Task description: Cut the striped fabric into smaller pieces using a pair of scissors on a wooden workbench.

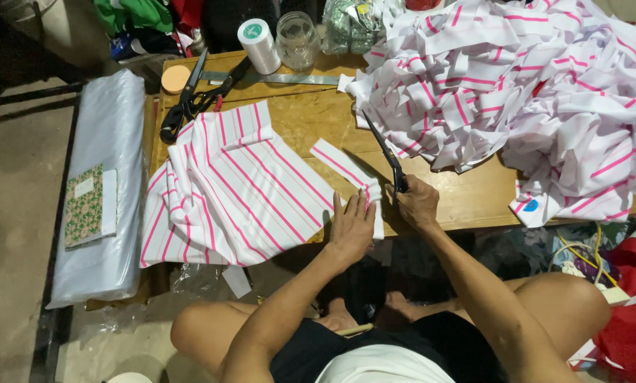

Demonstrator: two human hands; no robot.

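Left hand [351, 225] flat, open, pressing striped fabric strip [346, 170] on desk [467, 195]; right hand [417, 202] grip closed on scissors [385, 152].

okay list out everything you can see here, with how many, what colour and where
fabric strip: one, white with pink stripes, under the left hand
striped fabric sheet: one, white and pink, table left
cut strips pile: many, white and pink, table right
spare scissors: two, black, far left
metal ruler: one, silver, far edge
thread spool: one, white, far edge
glass jar: one, clear, far edge
wooden table: one, brown
left hand: flat on strip
right hand: gripping black scissors
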